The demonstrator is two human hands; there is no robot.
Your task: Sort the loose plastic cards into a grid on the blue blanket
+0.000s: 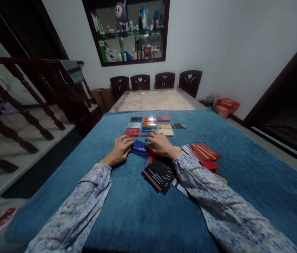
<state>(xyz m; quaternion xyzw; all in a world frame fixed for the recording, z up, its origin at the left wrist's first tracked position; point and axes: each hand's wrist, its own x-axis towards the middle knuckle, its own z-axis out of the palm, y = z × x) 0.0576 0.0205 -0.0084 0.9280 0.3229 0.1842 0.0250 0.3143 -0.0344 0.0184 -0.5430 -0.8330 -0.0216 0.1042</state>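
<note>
Several dark blue cards (140, 149) lie loosely overlapped on the blue cloth between my hands. My left hand (120, 149) has its fingers bent against their left edge. From the right, my right hand (161, 143) reaches over the pile, with curled fingertips at the blue cards' upper right edge; its thumb is hidden. Just beyond are rows of small card stacks, including a red stack (132, 132), a blue stack (147, 132) and a cream stack (165, 132). Below my right wrist, black cards (160, 175) are fanned out. Red cards (205, 151) spread to the right of my sleeve.
The blue cloth (122, 218) covers the near part of the table, and the bare marble-look top (161, 100) shows beyond it. Dark chairs (140, 82) stand at the far end. A wooden railing (13, 91) runs along the left, and a bin (224, 107) stands at the right wall.
</note>
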